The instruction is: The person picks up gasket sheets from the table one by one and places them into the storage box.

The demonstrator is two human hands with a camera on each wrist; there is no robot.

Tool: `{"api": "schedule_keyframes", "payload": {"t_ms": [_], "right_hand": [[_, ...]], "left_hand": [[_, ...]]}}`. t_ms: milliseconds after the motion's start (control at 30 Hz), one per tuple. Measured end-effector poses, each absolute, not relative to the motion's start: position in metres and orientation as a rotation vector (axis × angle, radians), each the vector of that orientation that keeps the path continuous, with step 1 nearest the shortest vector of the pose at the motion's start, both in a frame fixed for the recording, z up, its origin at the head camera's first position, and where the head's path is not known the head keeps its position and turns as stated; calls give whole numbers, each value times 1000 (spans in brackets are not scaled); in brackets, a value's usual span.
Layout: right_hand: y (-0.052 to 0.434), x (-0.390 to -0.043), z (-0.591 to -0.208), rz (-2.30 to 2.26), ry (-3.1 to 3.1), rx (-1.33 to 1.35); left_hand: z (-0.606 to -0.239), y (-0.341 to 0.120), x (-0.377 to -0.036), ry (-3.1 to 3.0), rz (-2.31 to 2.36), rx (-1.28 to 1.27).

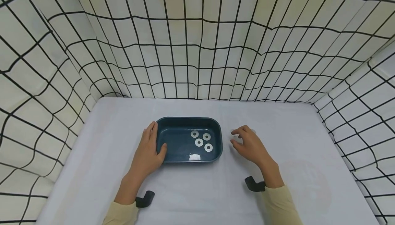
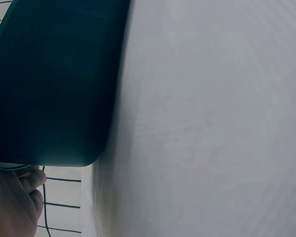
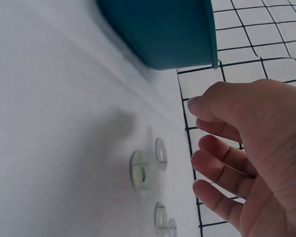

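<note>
A dark blue rectangular tray (image 1: 176, 144) lies on the white table, with several flat white rings (image 1: 199, 142) in its right half. My left hand (image 1: 146, 156) grips its left end, fingers along the outer side and thumb over the near rim. Right of the tray, my right hand (image 1: 251, 148) hovers with fingers loosely bent and thumb apart, holding nothing. In the right wrist view, several translucent rings (image 3: 138, 173) show on the table near its fingertips. They are mostly hidden by the hand in the head view.
White cloth covers the table (image 1: 197, 194). Black wire grid panels (image 1: 197, 55) with white sheeting behind them stand along the back and both sides. A black curved piece (image 1: 145, 199) is attached at the left wrist, and a similar black piece (image 1: 255, 184) at the right.
</note>
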State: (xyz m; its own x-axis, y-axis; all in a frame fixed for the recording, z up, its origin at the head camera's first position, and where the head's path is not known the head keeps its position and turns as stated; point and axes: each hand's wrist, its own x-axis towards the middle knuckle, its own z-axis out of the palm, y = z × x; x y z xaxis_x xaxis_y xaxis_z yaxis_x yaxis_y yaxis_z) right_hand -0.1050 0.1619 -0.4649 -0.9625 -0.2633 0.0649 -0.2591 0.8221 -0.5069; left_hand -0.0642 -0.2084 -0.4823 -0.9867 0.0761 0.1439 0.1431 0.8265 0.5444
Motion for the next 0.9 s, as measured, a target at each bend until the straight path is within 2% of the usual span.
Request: {"api": "schedule_keyframes", "payload": {"t_ms": [400,900], "right_hand": [[176,-93,-487,-735,2992,-380],[181,-89,-484,-747,2959,-342]], "left_hand": [[-481,-209,-65,-2897,-885,-171],[-481,-209,-64,-2900,-884,-170]]}}
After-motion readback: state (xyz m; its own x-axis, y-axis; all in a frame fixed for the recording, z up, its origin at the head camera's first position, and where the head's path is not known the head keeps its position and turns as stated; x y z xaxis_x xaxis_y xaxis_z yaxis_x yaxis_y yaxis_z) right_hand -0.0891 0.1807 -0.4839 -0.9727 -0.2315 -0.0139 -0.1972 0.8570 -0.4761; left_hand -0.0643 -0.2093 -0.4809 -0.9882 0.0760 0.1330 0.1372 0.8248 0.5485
